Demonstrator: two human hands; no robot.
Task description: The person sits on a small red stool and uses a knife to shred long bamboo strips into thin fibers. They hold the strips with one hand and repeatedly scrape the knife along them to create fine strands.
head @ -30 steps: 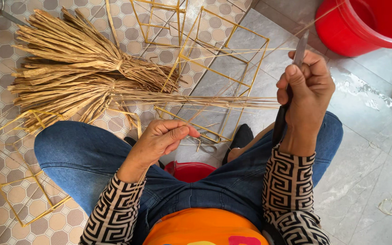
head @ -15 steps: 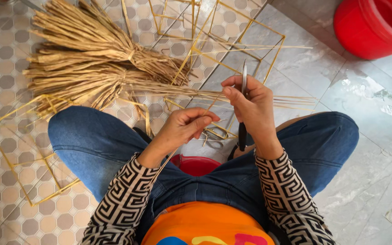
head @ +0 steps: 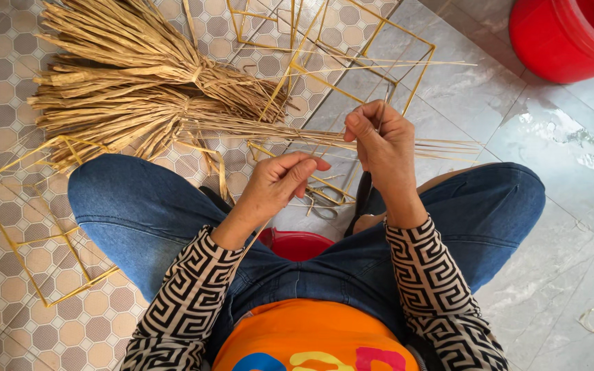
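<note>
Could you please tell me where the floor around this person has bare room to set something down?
Bare grey tiles lie right of the right knee, below the red bucket. Ahead of the left hand and right hand it is crowded: straw bundles and yellow frames.

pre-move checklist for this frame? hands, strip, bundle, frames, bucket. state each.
1. Right hand pinches a thin straw strip at its fingertips: ok.
2. Left hand closed on the strip's near end: cannot tell, its curled fingers hide the contact.
3. Tied straw bundle lies on the tiled floor ahead of the knees, apart from both hands: ok.
4. Yellow wire frames lie flat on the floor beyond the hands: ok.
5. Strip free of the frames: cannot tell, they overlap in the head view.
6. Red bucket at the upper right, apart from the hands: ok.
</note>
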